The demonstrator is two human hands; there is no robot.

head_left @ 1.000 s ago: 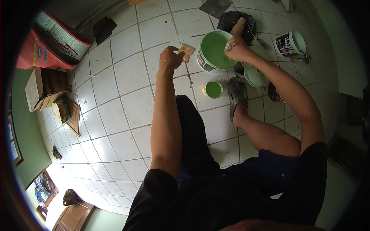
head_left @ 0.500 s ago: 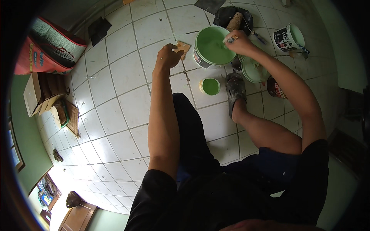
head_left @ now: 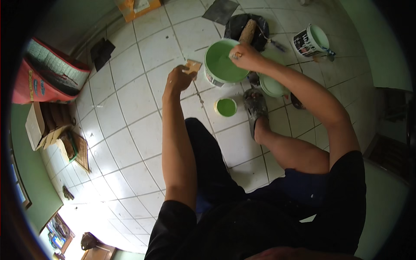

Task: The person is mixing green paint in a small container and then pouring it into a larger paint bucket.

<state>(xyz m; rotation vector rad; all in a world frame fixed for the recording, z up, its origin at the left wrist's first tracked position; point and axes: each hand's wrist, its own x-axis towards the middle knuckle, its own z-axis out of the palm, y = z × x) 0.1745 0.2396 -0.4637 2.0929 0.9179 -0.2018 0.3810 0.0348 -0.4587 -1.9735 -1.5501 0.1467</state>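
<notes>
Green paint (head_left: 216, 58) fills much of a large bucket (head_left: 211, 79), about 12 o'clock ahead of the person. Right hand (head_left: 245, 57): above the bucket's 2 o'clock rim, fingers curled in tight like a fist; a small tan and bluish patch shows on it, cannot tell whether a held item or paint. Left hand (head_left: 179, 79): at the bucket's 8 o'clock, thumb and fingers part-way open, narrow gap, at the edge of a flat tan piece (head_left: 194, 66); cannot tell whether pinched or only touched. Tan piece lies at the bucket's 9 o'clock, just beside it.

Others, read from the bucket: small tub (head_left: 217, 108) of brighter green, 6 o'clock, on white floor tiles (head_left: 234, 143); paint-spotted shoe (head_left: 255, 105), 5 o'clock; round pale-green tub (head_left: 269, 86), 4 o'clock, partly covered by the right forearm; paint roller (head_left: 248, 31), 1 o'clock, on black plastic (head_left: 234, 27).
</notes>
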